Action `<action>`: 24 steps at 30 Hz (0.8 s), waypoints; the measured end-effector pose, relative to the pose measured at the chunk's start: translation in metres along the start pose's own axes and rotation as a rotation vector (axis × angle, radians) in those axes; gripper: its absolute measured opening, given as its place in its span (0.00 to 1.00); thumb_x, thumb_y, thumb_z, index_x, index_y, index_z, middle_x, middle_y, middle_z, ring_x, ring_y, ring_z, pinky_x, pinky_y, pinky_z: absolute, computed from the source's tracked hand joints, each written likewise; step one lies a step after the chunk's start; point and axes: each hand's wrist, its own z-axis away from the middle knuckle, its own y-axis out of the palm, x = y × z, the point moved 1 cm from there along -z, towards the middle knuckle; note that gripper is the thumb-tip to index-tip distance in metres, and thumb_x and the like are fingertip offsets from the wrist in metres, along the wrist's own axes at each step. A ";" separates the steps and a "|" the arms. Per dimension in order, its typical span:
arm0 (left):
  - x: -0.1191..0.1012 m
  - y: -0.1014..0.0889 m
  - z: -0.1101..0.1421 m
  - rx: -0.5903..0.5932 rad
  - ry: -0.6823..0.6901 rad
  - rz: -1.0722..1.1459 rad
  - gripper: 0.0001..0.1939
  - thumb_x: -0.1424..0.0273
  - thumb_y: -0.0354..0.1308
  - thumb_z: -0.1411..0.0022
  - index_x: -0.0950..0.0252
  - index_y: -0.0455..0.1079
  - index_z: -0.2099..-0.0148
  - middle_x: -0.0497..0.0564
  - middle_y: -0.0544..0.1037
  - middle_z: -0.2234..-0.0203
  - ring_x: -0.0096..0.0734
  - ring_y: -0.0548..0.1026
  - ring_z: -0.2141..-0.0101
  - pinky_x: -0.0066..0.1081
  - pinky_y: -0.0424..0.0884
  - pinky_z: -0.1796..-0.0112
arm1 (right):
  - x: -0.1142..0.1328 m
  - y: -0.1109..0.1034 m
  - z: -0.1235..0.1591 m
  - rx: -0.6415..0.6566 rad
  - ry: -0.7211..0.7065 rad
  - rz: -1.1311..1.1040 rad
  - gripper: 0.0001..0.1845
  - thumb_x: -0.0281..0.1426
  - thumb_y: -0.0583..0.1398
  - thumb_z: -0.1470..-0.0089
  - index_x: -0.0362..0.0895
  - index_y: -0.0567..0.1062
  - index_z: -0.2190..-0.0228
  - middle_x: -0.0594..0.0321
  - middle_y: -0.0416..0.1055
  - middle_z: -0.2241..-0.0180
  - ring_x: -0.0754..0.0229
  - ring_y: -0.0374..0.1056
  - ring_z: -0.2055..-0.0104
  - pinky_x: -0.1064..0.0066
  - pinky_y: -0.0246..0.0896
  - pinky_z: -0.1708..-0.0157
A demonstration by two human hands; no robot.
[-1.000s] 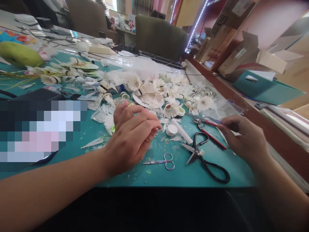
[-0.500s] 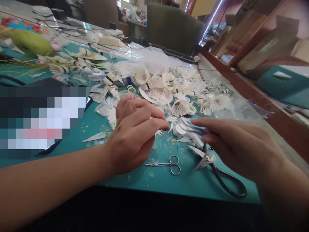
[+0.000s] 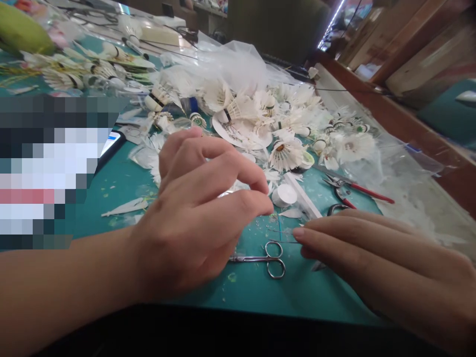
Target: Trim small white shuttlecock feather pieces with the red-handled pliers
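Reference: clock face centred on the small metal scissors (image 3: 274, 268), twelve o'clock pointing away from the person.

Change: the right hand (image 3: 379, 255) has swung inward from the two o'clock side and now lies at three o'clock. Its fingertips pinch what appears to be a pair of fine tweezers (image 3: 283, 241), prongs slightly apart and directed toward nine o'clock. The left hand (image 3: 193, 213) is at ten o'clock, palm down, fingers bent; whether it grips anything cannot be told, as the palm is hidden. The red-handled pliers (image 3: 366, 192) are in view at two o'clock, beyond the right hand.

Implication (judged): the tweezer tips are placed for fine work on small parts. They show no clear load. Tiny pale bits (image 3: 257, 225) lie between the hands, near the tips, beside a thin blue-green strip (image 3: 280, 225).

Edges: the near edge of the green work surface (image 3: 238, 292) runs across six o'clock. The white roll (image 3: 284, 195) stands at twelve to one o'clock, with the long white block (image 3: 303, 196) just beside it. Shuttlecocks (image 3: 284, 152) crowd the area beyond. The black-handled shears (image 3: 337, 208) are mostly covered by the right hand.

Clearance: a narrow gap separates the hands; bare surface extends toward six o'clock.
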 end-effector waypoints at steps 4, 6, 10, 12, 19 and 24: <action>-0.004 0.004 -0.001 -0.011 -0.034 0.008 0.12 0.81 0.58 0.39 0.57 0.75 0.60 0.48 0.83 0.58 0.45 0.76 0.56 0.53 0.62 0.47 | -0.001 0.007 -0.007 -0.038 -0.117 0.163 0.16 0.21 0.54 0.32 0.37 0.74 0.46 0.55 0.80 0.60 0.53 0.73 0.62 0.58 0.67 0.59; -0.008 0.007 -0.002 -0.036 -0.075 0.025 0.12 0.80 0.57 0.38 0.57 0.74 0.62 0.47 0.83 0.59 0.44 0.76 0.56 0.54 0.61 0.45 | -0.001 0.009 -0.011 -0.057 -0.134 0.253 0.14 0.21 0.54 0.31 0.37 0.74 0.48 0.55 0.80 0.63 0.53 0.72 0.63 0.57 0.65 0.59; -0.012 0.011 -0.002 -0.062 -0.134 0.040 0.12 0.80 0.54 0.36 0.57 0.73 0.65 0.45 0.83 0.59 0.43 0.76 0.54 0.55 0.57 0.39 | 0.003 0.011 -0.017 -0.057 -0.130 0.291 0.13 0.23 0.52 0.29 0.37 0.76 0.53 0.53 0.80 0.63 0.52 0.72 0.64 0.55 0.63 0.59; -0.013 0.012 -0.002 -0.051 -0.140 0.042 0.13 0.80 0.54 0.35 0.57 0.72 0.66 0.46 0.83 0.58 0.43 0.75 0.54 0.55 0.58 0.39 | 0.004 0.012 -0.019 -0.050 -0.127 0.287 0.13 0.23 0.51 0.29 0.37 0.76 0.56 0.52 0.80 0.64 0.51 0.72 0.64 0.54 0.62 0.60; -0.015 0.011 -0.002 -0.041 -0.115 0.040 0.15 0.81 0.52 0.35 0.59 0.73 0.67 0.47 0.82 0.57 0.42 0.74 0.53 0.55 0.58 0.40 | 0.003 0.017 -0.026 -0.050 -0.120 0.304 0.16 0.23 0.50 0.28 0.36 0.78 0.61 0.50 0.80 0.65 0.51 0.73 0.64 0.55 0.61 0.62; -0.013 0.011 -0.003 -0.019 -0.095 0.025 0.14 0.81 0.52 0.37 0.59 0.72 0.68 0.46 0.82 0.57 0.41 0.74 0.53 0.54 0.59 0.40 | 0.003 0.019 -0.026 -0.049 -0.120 0.311 0.17 0.23 0.49 0.28 0.37 0.78 0.62 0.52 0.79 0.67 0.52 0.74 0.64 0.56 0.64 0.61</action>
